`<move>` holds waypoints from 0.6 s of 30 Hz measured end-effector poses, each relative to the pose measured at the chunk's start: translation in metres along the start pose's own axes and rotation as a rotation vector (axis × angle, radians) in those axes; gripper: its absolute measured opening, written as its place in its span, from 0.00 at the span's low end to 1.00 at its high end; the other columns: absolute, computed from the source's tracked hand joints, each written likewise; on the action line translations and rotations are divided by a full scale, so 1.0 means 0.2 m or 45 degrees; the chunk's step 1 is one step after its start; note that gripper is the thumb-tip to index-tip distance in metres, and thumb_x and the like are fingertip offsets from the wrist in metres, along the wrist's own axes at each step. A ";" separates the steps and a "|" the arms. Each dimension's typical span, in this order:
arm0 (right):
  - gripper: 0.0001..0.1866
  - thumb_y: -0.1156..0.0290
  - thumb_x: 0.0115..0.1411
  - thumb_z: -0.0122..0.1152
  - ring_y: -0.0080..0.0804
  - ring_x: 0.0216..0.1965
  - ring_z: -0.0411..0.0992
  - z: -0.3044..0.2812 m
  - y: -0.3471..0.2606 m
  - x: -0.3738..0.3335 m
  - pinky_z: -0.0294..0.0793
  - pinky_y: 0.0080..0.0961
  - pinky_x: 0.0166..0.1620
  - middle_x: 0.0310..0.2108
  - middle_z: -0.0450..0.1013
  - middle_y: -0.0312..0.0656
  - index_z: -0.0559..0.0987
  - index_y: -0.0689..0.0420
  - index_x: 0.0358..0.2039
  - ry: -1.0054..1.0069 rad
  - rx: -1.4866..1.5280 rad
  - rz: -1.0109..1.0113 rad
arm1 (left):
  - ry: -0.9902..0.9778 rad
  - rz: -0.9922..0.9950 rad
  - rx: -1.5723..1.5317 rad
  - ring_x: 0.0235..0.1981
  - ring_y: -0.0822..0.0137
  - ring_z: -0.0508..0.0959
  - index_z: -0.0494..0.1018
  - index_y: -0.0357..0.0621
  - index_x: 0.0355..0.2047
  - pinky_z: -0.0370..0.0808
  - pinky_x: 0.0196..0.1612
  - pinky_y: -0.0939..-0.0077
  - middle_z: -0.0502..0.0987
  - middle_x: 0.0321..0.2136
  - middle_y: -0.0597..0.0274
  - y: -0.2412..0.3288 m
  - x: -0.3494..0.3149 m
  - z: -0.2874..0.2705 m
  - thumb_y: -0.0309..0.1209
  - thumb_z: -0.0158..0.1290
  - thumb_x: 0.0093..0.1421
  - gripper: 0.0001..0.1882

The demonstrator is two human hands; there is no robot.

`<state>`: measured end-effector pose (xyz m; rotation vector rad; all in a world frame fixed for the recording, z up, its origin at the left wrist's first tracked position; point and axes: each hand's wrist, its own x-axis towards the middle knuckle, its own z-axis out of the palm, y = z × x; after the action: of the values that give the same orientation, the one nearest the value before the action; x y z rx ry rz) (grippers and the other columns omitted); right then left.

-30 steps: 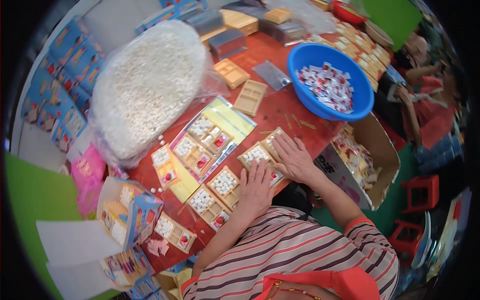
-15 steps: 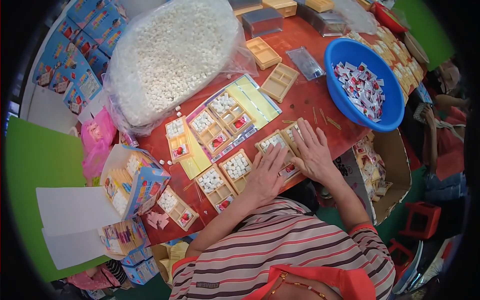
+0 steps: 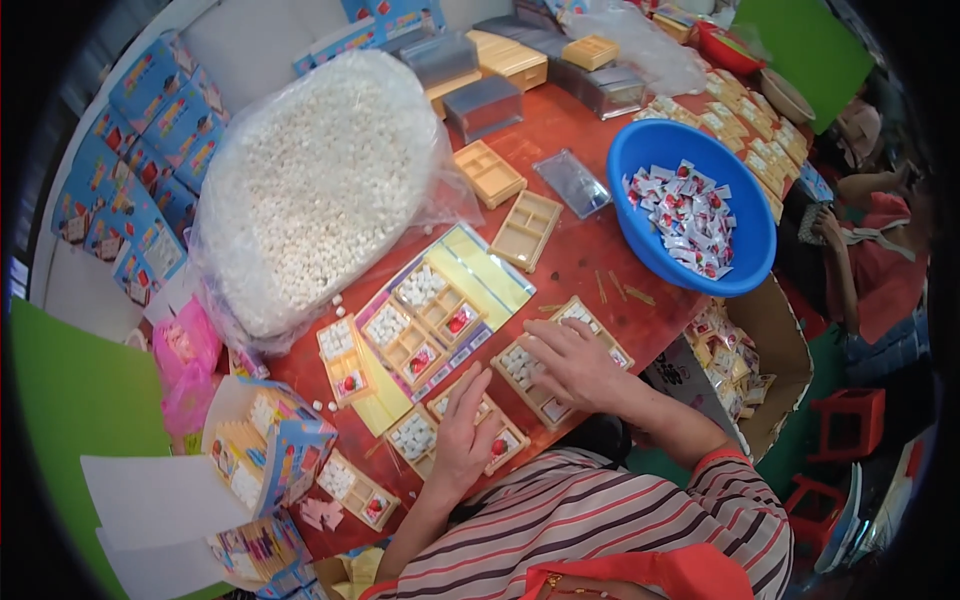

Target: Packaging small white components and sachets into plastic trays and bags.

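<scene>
My left hand (image 3: 468,435), fingers stretched, rests over a pair of beige compartment trays at the table's near edge. One of these, a tray with white cube-like pieces (image 3: 411,436), shows at its left; the other holds a sachet with a red strawberry picture (image 3: 500,447). My right hand (image 3: 578,368) lies with its fingers spread over white pieces in another filled tray (image 3: 513,362). Just right of it sits a further filled tray (image 3: 612,340), partly covered by the hand. Neither hand grips anything that I can see.
A big clear bag of white pieces (image 3: 310,190) fills the back left. A blue basin (image 3: 625,225) of sachets stands at the right. Filled trays lie on a yellow printed sheet (image 3: 490,272). An opened carton (image 3: 265,440) stands left; a cardboard box (image 3: 785,350) is at the right.
My left hand has moved left and nearer, off the right-hand trays onto the pair beside them. My right hand has shifted left over the tray it left. The view has tilted a little.
</scene>
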<state>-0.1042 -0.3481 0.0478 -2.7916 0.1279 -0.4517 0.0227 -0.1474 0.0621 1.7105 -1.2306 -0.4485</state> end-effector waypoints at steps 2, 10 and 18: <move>0.23 0.60 0.59 0.56 0.45 0.54 0.68 -0.02 0.10 0.08 0.63 0.42 0.57 0.51 0.70 0.49 0.72 0.58 0.52 0.107 0.052 0.033 | 0.045 -0.063 0.005 0.61 0.50 0.67 0.65 0.35 0.58 0.64 0.61 0.67 0.65 0.60 0.43 0.02 -0.02 -0.04 0.23 0.50 0.60 0.24; 0.12 0.74 0.52 0.55 0.41 0.42 0.69 0.08 0.63 0.39 0.67 0.35 0.46 0.38 0.69 0.45 0.77 0.57 0.39 0.372 -0.614 0.367 | -0.035 -0.088 -0.139 0.57 0.54 0.71 0.68 0.34 0.56 0.66 0.59 0.69 0.72 0.54 0.46 0.10 -0.08 0.01 0.21 0.50 0.59 0.23; 0.07 0.75 0.50 0.55 0.41 0.40 0.70 0.12 0.87 0.46 0.68 0.39 0.44 0.34 0.70 0.43 0.77 0.56 0.31 0.337 -0.788 0.277 | 0.015 -0.148 -0.100 0.52 0.49 0.75 0.69 0.33 0.54 0.71 0.54 0.66 0.74 0.50 0.43 0.04 -0.16 0.00 0.22 0.50 0.60 0.20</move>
<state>-0.0160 -0.5191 -0.0010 -3.2321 0.7381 -0.8431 0.0056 -0.1200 0.0619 1.7212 -1.0945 -0.5482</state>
